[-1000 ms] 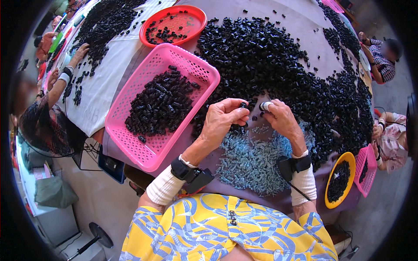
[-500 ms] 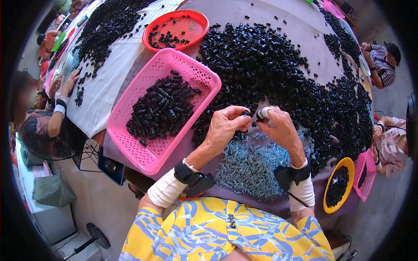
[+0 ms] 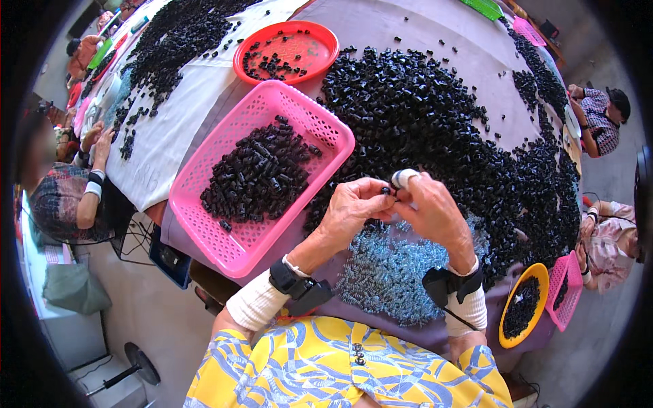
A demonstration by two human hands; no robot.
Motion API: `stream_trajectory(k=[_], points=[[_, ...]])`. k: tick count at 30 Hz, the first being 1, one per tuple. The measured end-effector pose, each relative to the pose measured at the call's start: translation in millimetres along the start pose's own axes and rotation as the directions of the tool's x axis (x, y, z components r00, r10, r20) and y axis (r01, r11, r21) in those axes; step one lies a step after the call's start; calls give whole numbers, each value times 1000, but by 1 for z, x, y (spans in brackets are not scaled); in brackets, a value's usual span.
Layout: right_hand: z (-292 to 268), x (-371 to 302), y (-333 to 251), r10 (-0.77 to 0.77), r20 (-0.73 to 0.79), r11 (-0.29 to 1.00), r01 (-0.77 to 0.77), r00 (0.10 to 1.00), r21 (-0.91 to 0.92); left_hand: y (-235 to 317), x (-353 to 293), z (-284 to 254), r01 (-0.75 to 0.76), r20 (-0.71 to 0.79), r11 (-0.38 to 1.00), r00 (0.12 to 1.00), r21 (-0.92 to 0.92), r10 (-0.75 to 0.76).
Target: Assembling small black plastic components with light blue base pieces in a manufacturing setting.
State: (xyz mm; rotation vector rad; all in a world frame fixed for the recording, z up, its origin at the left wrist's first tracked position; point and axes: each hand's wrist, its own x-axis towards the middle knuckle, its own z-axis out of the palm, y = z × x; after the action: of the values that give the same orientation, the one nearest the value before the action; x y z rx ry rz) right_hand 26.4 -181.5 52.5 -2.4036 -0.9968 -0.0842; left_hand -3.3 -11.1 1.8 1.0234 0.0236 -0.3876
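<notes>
In front of me my left hand (image 3: 348, 214) pinches a small black plastic part (image 3: 386, 191) between thumb and forefinger. My right hand (image 3: 437, 212), one finger wrapped in white tape, is closed right beside it, its fingertips meeting the left ones. What those right fingertips hold is hidden. Below my hands lies a heap of small bluish metal springs (image 3: 388, 279). Beyond them spreads a large pile of loose black plastic parts (image 3: 408, 102). To the left stands a pink perforated basket (image 3: 187, 194) with longer black pieces (image 3: 255, 170) inside.
A red round tray (image 3: 330, 51) with scattered black parts sits behind the basket. At right are a yellow bowl (image 3: 505, 326) and a small pink basket (image 3: 575, 289). Co-workers (image 3: 64, 204) sit along the table's left and right sides. A pale cloth (image 3: 180, 122) covers the left part.
My right hand has moved left and its fingertips have come together with my left hand's at the black part. The whole view has shifted slightly.
</notes>
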Motion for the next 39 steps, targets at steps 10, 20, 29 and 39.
stream_trajectory(k=[10,20,29,39], points=[[10,1,0,49,-250,994,-23,967,108,7,2,9,-146,-119,980,984,-134,130],[3,3,-4,-79,-285,995,59,955,-76,8,3,8,-194,-119,981,975,-27,189],[4,5,-3,9,-363,1000,0,932,24,9,0,6,-198,-123,961,967,194,225],[6,6,-2,-97,-333,994,73,938,-85,8,-1,8,-228,-99,869,949,440,300]])
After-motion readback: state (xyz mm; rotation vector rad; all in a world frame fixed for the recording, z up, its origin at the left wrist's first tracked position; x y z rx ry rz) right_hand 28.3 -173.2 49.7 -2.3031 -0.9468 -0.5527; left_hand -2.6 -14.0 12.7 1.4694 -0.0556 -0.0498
